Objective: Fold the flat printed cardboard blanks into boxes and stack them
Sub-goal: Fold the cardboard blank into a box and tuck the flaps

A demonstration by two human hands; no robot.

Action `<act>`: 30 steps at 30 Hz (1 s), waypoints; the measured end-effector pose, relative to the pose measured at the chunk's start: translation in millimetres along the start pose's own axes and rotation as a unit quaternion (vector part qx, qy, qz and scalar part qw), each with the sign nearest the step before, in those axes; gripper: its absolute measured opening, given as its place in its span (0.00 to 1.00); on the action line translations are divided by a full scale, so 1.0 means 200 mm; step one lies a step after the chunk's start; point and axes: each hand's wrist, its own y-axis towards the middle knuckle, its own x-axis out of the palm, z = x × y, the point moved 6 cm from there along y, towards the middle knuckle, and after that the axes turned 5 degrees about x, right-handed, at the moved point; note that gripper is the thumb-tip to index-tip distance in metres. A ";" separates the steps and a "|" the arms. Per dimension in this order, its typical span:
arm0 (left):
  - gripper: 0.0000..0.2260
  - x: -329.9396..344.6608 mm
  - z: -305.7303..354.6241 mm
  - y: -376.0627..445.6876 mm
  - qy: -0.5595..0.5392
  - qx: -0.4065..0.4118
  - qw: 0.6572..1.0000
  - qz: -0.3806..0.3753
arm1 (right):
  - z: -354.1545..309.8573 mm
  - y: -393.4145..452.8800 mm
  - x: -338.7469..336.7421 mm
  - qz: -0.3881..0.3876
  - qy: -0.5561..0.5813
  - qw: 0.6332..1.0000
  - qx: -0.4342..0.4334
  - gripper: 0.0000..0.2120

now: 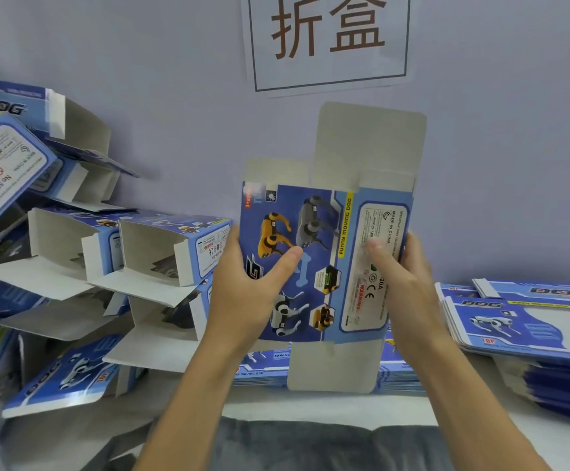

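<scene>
I hold one printed cardboard blank (pixel 324 260) upright in front of me, above the near edge of the table (pixel 311 406). My left hand (pixel 243 283) grips its left edge, thumb laid across the blue panel with the robot dogs. My right hand (pixel 402 277) grips its right edge, thumb pressed on the pale label panel. Plain grey flaps stick up from the top of the blank and hang down from its bottom. To the left, folded boxes (pixel 134 253) lie piled with their open ends toward me. On the right sits a stack of flat blanks (pixel 528 328), and another flat stack (pixel 395 372) lies just behind the blank I hold. A paper sign (pixel 328 39) hangs on the far wall.
</scene>
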 end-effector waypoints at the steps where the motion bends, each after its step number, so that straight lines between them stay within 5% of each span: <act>1: 0.18 0.02 0.00 -0.01 -0.012 -0.002 1.000 -0.010 | 0.00 0.00 0.01 -0.011 0.006 1.000 0.007 0.16; 9: 0.29 0.19 0.02 -0.05 -0.080 -0.008 0.990 -0.112 | -0.02 -0.03 0.11 -0.118 0.078 0.988 0.054 0.24; 13: 0.30 0.19 0.00 -0.06 -0.064 -0.013 0.996 -0.069 | -0.05 -0.10 0.20 -0.217 0.120 0.966 0.074 0.26; 17: 0.24 0.13 0.01 -0.03 -0.023 0.019 0.999 -0.013 | -0.07 -0.07 0.21 -0.172 -0.003 0.985 0.031 0.42; 22: 0.20 0.11 -0.01 -0.01 -0.047 -0.033 0.998 -0.023 | -0.09 -0.02 0.09 -0.078 -0.019 0.996 -0.045 0.31; 30: 0.20 0.05 0.02 0.00 -0.095 -0.072 0.993 0.025 | -0.04 -0.02 0.10 -0.186 -0.044 0.981 0.012 0.34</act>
